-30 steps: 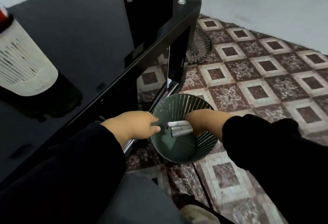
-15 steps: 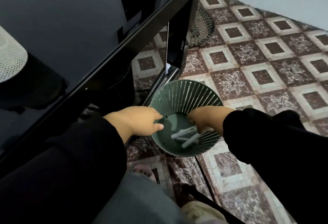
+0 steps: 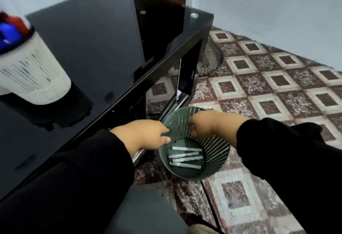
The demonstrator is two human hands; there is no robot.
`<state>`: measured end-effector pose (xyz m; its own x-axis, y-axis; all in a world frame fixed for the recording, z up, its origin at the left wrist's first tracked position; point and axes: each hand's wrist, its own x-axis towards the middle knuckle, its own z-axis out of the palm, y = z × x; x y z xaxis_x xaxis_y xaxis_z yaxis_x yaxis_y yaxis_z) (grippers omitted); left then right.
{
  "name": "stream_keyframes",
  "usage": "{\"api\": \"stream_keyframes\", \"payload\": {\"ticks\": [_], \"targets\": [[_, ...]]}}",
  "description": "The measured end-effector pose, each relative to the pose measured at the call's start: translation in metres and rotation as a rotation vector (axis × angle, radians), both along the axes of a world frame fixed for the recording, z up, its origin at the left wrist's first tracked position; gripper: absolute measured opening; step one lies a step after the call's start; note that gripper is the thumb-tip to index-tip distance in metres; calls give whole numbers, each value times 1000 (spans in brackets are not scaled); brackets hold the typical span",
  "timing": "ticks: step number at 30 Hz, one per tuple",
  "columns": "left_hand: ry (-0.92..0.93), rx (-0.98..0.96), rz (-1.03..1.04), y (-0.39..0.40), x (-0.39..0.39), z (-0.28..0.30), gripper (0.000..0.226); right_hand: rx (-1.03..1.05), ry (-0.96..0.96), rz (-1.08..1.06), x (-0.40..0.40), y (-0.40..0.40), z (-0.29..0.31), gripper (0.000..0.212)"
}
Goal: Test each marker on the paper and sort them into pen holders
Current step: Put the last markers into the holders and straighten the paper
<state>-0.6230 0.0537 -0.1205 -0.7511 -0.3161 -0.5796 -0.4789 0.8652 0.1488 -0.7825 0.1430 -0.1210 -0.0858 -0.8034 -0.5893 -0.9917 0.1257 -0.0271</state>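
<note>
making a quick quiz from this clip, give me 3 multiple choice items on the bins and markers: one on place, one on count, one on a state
1. Where does the green basket stand?
A. on the black table
B. on the tiled floor beside the table
C. on the person's lap

2. How many white markers lie in it?
A. one
B. four
C. nine

3. What is the right hand doing?
A. gripping a marker
B. pressing flat on the table
C. over the basket with curled fingers, no marker visible in it

Answers: 1 B, floor tiles surround the basket below the black table. 2 B, four white barrels lie side by side on its bottom. 3 C, all the markers lie below the hand, apart from it.
</note>
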Motion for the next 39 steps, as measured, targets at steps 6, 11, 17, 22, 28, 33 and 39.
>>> {"api": "stream_keyframes", "payload": {"ticks": [6, 11, 17, 22, 28, 33, 39], "targets": [[94, -110, 80, 5, 33, 69, 48, -152, 18, 110, 35, -9, 80, 26], [218, -218, 211, 11, 80, 121, 41, -245, 18, 202, 79, -18, 133, 26], [300, -325, 411, 21, 149, 158, 36, -291, 21, 323, 143, -36, 172, 16], [311, -370, 561, 24, 208, 162, 35, -299, -12, 427, 199, -50, 186, 16], [303, -415, 721, 32, 273, 161, 40, -272, -30, 519, 260, -66, 185, 16], [265, -427, 913, 36, 328, 148, 41, -298, -57, 561, 307, -84, 173, 16], [235, -406, 1128, 42, 385, 133, 42, -315, -64, 495, 343, -98, 153, 35]]}}
